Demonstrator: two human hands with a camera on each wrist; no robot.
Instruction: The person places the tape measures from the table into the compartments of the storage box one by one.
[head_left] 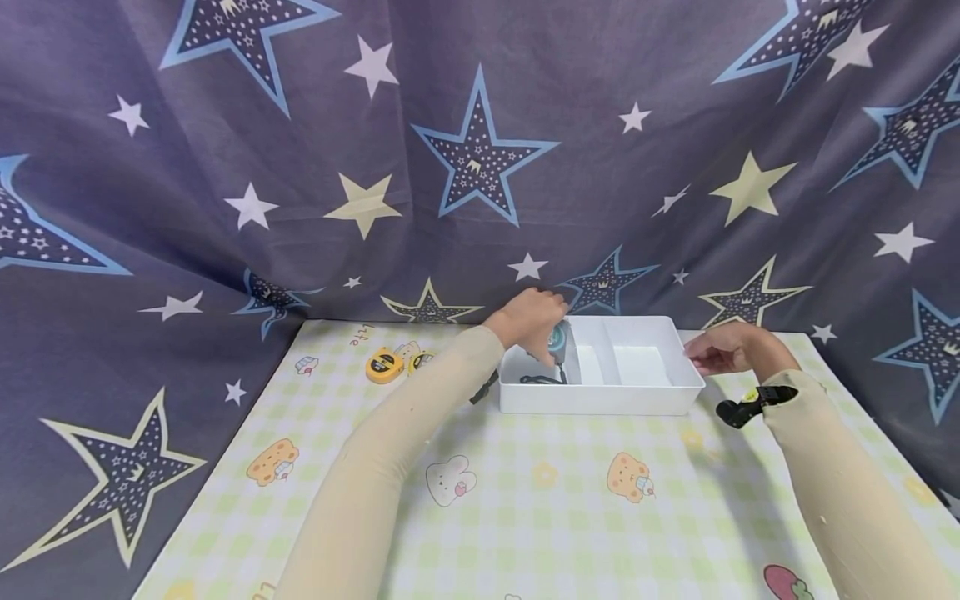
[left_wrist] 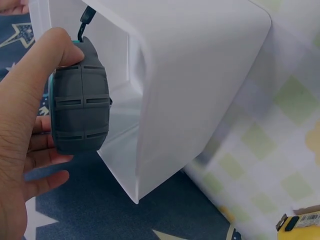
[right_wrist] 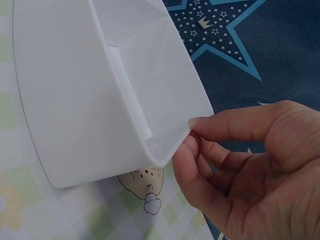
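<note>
My left hand (head_left: 531, 318) grips a grey and teal tape measure (left_wrist: 81, 107) with a dark wrist strap (left_wrist: 87, 16). It holds the tape measure over the left compartment of a white divided box (head_left: 600, 400), partly inside the walls. In the left wrist view the thumb presses on the top of the case, and the other fingers are behind it. At the box's right end, my right hand (right_wrist: 250, 160) pinches the rim between thumb and fingers. Whether the tape measure touches the box floor cannot be seen.
Two yellow tape measures (head_left: 384, 365) lie left of the box, one partly hidden by the left sleeve. A checked cloth (head_left: 525, 517) with cartoon prints covers the table. Behind it hangs a dark star-patterned curtain (head_left: 300, 242), close to the box's back edge.
</note>
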